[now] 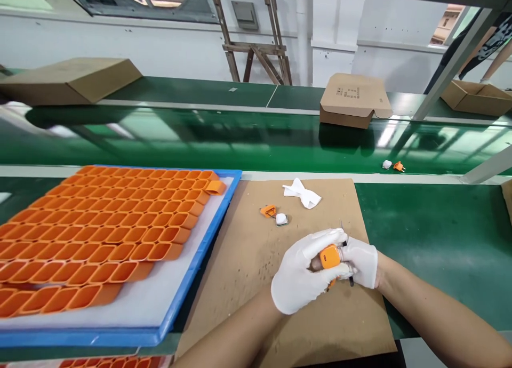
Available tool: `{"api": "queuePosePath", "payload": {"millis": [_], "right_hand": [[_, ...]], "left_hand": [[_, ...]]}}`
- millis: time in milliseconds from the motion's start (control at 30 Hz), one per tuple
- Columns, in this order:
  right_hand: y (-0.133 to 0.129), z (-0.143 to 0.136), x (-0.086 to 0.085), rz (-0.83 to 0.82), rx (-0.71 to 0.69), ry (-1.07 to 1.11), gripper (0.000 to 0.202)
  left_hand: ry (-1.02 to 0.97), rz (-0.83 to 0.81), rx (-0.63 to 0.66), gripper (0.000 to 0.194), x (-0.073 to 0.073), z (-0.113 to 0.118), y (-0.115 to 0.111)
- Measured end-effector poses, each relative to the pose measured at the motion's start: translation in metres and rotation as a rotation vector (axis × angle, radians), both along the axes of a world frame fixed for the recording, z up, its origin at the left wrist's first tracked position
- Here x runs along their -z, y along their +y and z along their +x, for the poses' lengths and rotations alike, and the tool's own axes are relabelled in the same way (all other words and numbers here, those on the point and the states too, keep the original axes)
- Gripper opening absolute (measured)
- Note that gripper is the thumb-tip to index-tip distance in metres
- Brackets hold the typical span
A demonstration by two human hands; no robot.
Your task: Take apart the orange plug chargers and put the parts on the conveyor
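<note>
My left hand (306,266), in a white glove, is closed round a small orange plug-like piece (330,256), whose flat end with a dark slot faces up. From the right, my right hand (359,258), also gloved, presses its fingers against the same piece; dark bits show between the fingers. Both hands are over a brown cardboard sheet (256,266). Beyond them on the sheet lie an orange part (268,211), a small white part (281,219) and a crumpled white cloth (302,193).
At left, a blue-rimmed tray (200,250) holds rows of orange sleeves (120,213). Behind runs a green belt (240,144) with white and orange pieces (399,166) on it. Cardboard boxes (348,117) stand on the far ledge. A person is partly visible at upper right.
</note>
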State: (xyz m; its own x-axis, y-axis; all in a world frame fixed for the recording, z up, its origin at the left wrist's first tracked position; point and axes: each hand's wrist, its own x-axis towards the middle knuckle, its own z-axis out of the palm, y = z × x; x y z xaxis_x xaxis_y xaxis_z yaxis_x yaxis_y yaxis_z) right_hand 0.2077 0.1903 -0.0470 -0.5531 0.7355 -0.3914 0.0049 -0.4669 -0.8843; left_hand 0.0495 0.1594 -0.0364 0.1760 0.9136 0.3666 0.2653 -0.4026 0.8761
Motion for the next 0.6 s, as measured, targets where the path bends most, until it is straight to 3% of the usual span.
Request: {"api": "queuePosePath", "payload": {"millis": [133, 267, 333, 433, 500, 600], "right_hand": [[0.001, 0.0, 0.0, -0.077, 0.017, 0.028, 0.04], [0.004, 0.002, -0.011, -0.105, 0.114, 0.05, 0.045], [0.003, 0.002, -0.02, -0.065, 0.21, 0.042, 0.047], [-0.003, 0.0, -0.03, 0.127, 0.425, -0.072, 0.05], [-0.007, 0.003, -0.032, 0.238, 0.462, -0.129, 0.047], [-0.005, 0.013, -0.033, 0.368, 0.439, -0.156, 0.053]], "left_hand": [[0.046, 0.123, -0.013, 0.041, -0.004, -0.002, 0.001], [0.107, 0.245, -0.04, 0.041, 0.002, -0.006, 0.007], [0.14, 0.3, -0.109, 0.041, 0.008, -0.007, 0.011], [0.157, 0.341, -0.179, 0.039, 0.014, -0.005, 0.015], [0.12, 0.224, -0.171, 0.037, 0.015, -0.004, 0.015], [-0.118, -0.182, -0.075, 0.037, 0.009, -0.005, 0.014]]}}
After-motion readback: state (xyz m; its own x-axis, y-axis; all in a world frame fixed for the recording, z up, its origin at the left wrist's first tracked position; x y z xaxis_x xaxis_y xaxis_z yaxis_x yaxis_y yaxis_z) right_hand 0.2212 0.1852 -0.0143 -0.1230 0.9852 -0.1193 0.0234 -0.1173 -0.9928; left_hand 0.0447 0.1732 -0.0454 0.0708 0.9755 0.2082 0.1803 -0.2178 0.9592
